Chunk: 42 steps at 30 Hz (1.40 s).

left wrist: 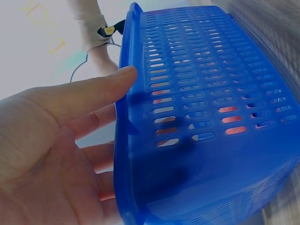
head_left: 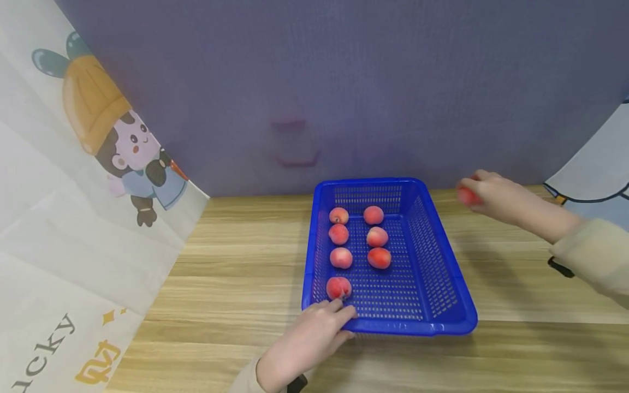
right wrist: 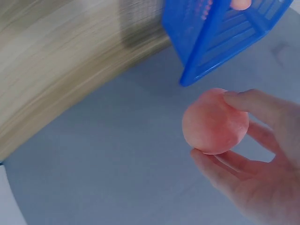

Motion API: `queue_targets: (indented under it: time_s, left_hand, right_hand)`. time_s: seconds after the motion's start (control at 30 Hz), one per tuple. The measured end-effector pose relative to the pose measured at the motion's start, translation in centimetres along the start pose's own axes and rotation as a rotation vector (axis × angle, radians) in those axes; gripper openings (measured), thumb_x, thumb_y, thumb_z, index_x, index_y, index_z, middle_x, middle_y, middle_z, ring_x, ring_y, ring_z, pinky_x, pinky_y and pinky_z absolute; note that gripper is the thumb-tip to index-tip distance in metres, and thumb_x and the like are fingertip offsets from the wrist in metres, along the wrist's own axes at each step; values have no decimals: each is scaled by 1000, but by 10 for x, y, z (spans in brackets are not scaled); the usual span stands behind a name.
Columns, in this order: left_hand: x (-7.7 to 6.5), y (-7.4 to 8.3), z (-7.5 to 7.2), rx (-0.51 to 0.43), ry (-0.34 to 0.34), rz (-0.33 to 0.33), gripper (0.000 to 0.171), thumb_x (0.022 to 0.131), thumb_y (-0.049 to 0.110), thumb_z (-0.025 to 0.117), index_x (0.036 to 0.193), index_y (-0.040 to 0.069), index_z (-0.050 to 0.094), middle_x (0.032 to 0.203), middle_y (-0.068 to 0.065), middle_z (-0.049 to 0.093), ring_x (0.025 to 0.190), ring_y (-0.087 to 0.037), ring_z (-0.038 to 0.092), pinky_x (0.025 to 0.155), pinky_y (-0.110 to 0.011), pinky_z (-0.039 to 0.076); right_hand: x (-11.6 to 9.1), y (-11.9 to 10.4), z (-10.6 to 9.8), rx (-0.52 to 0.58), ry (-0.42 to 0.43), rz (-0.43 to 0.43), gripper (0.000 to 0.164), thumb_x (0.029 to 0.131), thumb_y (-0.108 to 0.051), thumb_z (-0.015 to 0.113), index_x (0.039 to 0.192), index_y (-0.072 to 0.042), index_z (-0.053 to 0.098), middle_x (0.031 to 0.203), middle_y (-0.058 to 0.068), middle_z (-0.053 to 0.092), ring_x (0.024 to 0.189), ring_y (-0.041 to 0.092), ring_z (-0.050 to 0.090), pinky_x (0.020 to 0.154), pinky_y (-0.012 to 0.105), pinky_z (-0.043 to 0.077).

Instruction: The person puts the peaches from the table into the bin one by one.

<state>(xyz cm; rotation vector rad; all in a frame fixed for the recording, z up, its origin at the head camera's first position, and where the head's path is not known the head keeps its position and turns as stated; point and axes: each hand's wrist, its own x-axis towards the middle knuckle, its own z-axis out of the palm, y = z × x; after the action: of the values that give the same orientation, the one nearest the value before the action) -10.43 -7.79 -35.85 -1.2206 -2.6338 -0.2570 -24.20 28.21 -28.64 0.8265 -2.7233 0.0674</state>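
A blue plastic basket (head_left: pixel 393 326) with slotted sides stands on the wooden table, holding several red-pink peaches. One row of peaches runs along its left side; beside it, a row of three includes a deep red peach (head_left: pixel 379 258). My left hand (head_left: pixel 314 330) grips the basket's near rim at the left corner, close to the nearest peach (head_left: pixel 338 287). In the left wrist view the thumb (left wrist: pixel 101 91) lies outside the rim with the fingers on its inner side. Off the basket's right side, my right hand (head_left: pixel 498 199) holds a peach (right wrist: pixel 214 123) between thumb and fingers, above the table.
The wooden table (head_left: pixel 236 273) extends to both sides of the basket. A grey-purple panel (head_left: pixel 236 98) rises behind it. At the left hangs a white sheet (head_left: pixel 59 229) with a cartoon figure, and another printed sheet (head_left: pixel 604 158) is at the right edge.
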Motion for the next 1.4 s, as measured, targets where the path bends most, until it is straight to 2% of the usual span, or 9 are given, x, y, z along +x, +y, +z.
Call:
queue_targets:
  time_s: [0.47,0.87,1.17,1.4]
  left_hand:
    - [1,-1,-1,5,-9,-2,21,77,31,65,89,17,57,86,1,59,70,-11,56,63,-24,43]
    - [1,0,-1,9,-1,-1,21,77,32,64,89,17,57,87,2,59,70,-11,56,62,-23,43]
    - [1,0,-1,3,-4,-3,21,76,31,65,89,17,57,85,2,58,69,-11,55,61,-23,42]
    - [0,1,0,13,1,-2,21,77,31,65,90,17,57,85,2,59,69,-11,56,62,-23,43]
  right_hand:
    - [19,-38,-4,0,31,-143,36,58,3,75,91,1,60,81,17,52,69,32,53,58,44,46]
    - [26,-75,-9,47,-65,-189,35,61,6,74,91,-5,58,91,17,52,80,31,52,59,38,47]
    - [29,-102,-5,43,-56,-277,35,60,3,75,89,-7,58,86,14,51,75,28,51,55,33,47]
    - [29,-127,-1,41,-159,-268,33,63,-4,76,92,-8,59,84,10,52,71,21,52,53,28,46]
